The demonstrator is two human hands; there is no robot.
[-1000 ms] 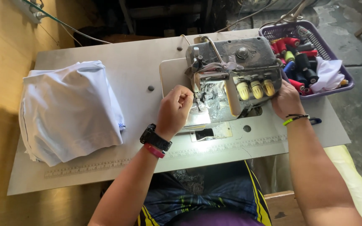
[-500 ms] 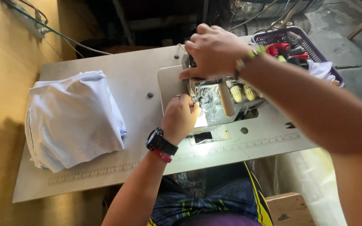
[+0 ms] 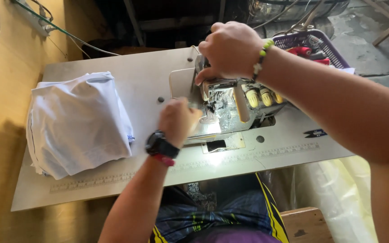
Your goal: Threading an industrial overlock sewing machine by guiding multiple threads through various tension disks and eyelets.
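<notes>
A pale grey laminate work table with printed ruler strips along its near edge fills the view, standing between a yellow-lit wall on one side and a rough concrete floor on the other. Nearest the camera, the person's lap shows dark patterned shorts under the table edge. Just beyond, the left hand, with a black wristwatch and a red band at the wrist, rests at the front of the grey metal overlock sewing machine; its fingers are curled in close at the needle area, but whether they pinch thread or anything else cannot be told from here. A second ago the right hand lay low at the machine's right side, by the cream-coloured tension knobs; it has since swung up and across and now sits on top of the machine's head, fingers bent down and pressing or gripping the upper left edge, a green and white bead bracelet at the wrist. The left hand has barely shifted. The work in hand thus seems to have passed from the knobs to the machine's top. To the left lies a soft, rumpled stack of white cloth pieces, untouched. Farthest off, a purple plastic lattice basket holds red and dark thread spools.
</notes>
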